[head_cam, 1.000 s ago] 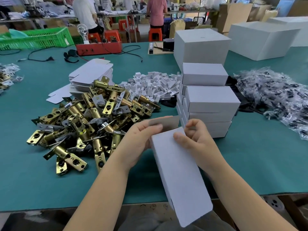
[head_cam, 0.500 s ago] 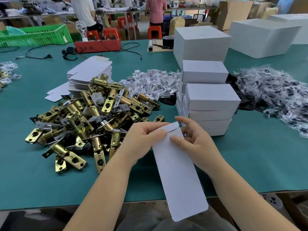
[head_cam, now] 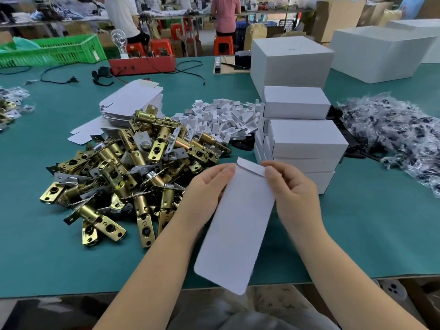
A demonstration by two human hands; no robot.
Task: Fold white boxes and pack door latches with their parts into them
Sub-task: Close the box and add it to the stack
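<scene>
A heap of brass door latches [head_cam: 123, 172] lay just left of the hands on the worktop [head_cam: 369, 234], its nearest pieces touching or hidden behind the left hand [head_cam: 204, 189]. Behind the heap sat a stack of flat box blanks [head_cam: 133, 101], and to its right a pile of small white folded parts [head_cam: 223, 117]. A stack of finished white boxes [head_cam: 302, 139] stood just beyond the right hand [head_cam: 292, 189], with a larger white carton [head_cam: 290, 60] behind it. Clear bags of dark parts [head_cam: 400, 129] were spread on the far right.

The flat white box [head_cam: 240, 225] was held above the near edge of the worktop, slanting from the fingers down toward the person's lap. Each hand's grip was closed on a top corner of it, thumb in front, left hand on the left corner and right hand on the right.

Compared with half a second earlier, the box's lower end had swung leftward, and a small top flap [head_cam: 250, 166] now stood up between the two thumbs. The right hand had shifted to the box's right edge.

The worktop was covered in teal green. At its far side lay a red tray [head_cam: 142, 64], black cables [head_cam: 190, 70] and a green crate [head_cam: 52, 52]. Beyond it, people stood at other benches among orange stools [head_cam: 222, 44] and brown cartons [head_cam: 338, 17].
</scene>
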